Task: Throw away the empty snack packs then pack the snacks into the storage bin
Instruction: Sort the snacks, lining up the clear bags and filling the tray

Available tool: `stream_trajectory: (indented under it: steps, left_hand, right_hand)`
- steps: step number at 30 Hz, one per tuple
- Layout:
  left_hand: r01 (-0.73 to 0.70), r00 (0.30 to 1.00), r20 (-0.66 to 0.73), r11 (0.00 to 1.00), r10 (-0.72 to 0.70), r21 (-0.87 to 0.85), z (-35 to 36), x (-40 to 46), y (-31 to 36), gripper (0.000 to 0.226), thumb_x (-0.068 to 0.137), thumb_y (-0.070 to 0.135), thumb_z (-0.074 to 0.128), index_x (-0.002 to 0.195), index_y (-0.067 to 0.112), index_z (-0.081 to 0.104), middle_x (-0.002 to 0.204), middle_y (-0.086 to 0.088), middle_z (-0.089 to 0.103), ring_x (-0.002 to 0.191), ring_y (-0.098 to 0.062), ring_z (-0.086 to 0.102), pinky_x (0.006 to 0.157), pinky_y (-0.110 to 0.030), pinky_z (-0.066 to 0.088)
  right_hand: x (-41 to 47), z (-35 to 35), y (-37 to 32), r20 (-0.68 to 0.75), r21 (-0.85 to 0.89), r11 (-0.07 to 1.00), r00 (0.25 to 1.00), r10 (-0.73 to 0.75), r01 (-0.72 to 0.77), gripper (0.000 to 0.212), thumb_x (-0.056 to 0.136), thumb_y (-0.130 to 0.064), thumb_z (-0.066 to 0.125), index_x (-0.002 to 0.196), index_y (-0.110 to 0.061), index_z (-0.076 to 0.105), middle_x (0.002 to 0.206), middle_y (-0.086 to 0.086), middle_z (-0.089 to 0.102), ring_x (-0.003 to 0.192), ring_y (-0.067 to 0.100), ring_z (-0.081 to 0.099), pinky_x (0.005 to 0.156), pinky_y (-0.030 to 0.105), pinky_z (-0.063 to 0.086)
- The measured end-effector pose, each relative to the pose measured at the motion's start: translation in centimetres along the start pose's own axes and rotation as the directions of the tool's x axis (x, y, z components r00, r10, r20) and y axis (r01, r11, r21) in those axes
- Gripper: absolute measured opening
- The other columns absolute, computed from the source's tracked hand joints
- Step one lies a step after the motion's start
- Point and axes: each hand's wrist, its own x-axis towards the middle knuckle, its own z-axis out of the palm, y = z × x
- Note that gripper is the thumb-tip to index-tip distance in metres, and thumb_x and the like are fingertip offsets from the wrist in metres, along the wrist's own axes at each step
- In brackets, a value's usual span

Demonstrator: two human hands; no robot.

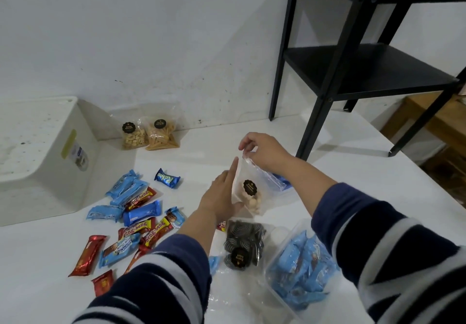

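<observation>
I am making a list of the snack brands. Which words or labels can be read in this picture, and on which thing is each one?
"beng-beng": red and yellow bar wrappers in the pile on the table.
Blue wrapper: white lettering, too blurred to read.
Round black stickers on the clear snack bags, as on the held bag: too small.
Label on the white storage bin: unreadable.

Black side table (373, 76) on white surface (353, 172); wooden furniture (428, 119) beyond.
</observation>
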Motion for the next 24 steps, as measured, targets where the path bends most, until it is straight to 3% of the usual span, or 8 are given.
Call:
stream_trajectory:
  steps: [4,9,15,18,21,24]
  left_hand:
    - [0.051,0.997,0.052,0.997,-0.048,-0.061,1.6,-0.1,-0.2,0.107,0.084,0.033,0.067,0.147,0.034,-0.019,0.143,-0.003,0.038,0.128,-0.023,0.042,0.098,-0.040,0.045]
    - [0.079,0.996,0.048,0.994,-0.076,-0.079,3.2,0.1,0.1,0.097,0.088,0.039,0.062,0.150,0.031,-0.012,0.144,-0.002,0.034,0.117,-0.023,0.054,0.093,-0.036,0.048]
    - [0.132,0.991,-0.006,0.983,-0.134,-0.126,4.4,0.2,1.5,0.078,0.090,0.034,0.057,0.151,0.032,0.009,0.145,-0.005,0.034,0.115,-0.027,0.055,0.091,-0.038,0.050]
    - [0.116,0.991,-0.039,0.975,-0.126,-0.189,4.7,0.3,2.3,0.079,0.085,0.029,0.062,0.150,0.030,0.017,0.150,-0.003,0.029,0.125,-0.025,0.047,0.099,-0.033,0.043]
    - [0.102,0.994,-0.005,0.976,-0.105,-0.194,4.8,0.5,3.1,0.091,0.079,0.026,0.070,0.151,0.027,0.014,0.154,0.002,0.020,0.135,-0.017,0.036,0.094,-0.020,0.028]
    - [0.108,0.993,-0.025,0.977,-0.115,-0.185,4.6,0.6,3.4,0.084,0.083,0.018,0.066,0.150,0.026,0.017,0.149,-0.005,0.029,0.127,-0.024,0.045,0.087,-0.018,0.035]
  right_hand:
    - [-0.1,1.1,1.1,-0.020,0.033,0.999,0.999,0.040,-0.039,0.018,0.091,-0.007,0.057,0.102,-0.019,0.064,0.098,0.001,0.064,0.093,0.016,0.059,0.080,0.022,0.048]
    - [-0.6,0.2,2.4,-0.033,-0.058,0.988,0.989,0.144,-0.146,0.038,0.088,-0.017,0.064,0.124,-0.022,0.054,0.112,0.002,0.061,0.105,0.020,0.059,0.084,0.024,0.044]
    - [-1.7,-1.5,4.4,-0.075,-0.306,0.898,0.949,0.307,-0.315,0.049,0.088,0.001,0.049,0.130,-0.023,0.056,0.132,0.006,0.056,0.115,0.025,0.056,0.084,0.029,0.047]
    - [-2.3,-2.0,4.8,-0.099,-0.315,0.892,0.946,0.309,-0.324,0.047,0.088,0.005,0.047,0.124,-0.021,0.063,0.134,0.007,0.055,0.118,0.027,0.055,0.092,0.031,0.049]
    - [-2.8,-2.1,4.9,-0.093,-0.319,0.887,0.943,0.321,-0.333,0.050,0.087,0.006,0.049,0.126,-0.023,0.061,0.137,0.008,0.053,0.121,0.028,0.052,0.090,0.029,0.049]
    - [-3.3,-2.2,5.0,-0.100,-0.306,0.892,0.943,0.316,-0.331,0.051,0.087,0.008,0.048,0.127,-0.020,0.061,0.139,0.008,0.050,0.123,0.028,0.051,0.092,0.030,0.049]
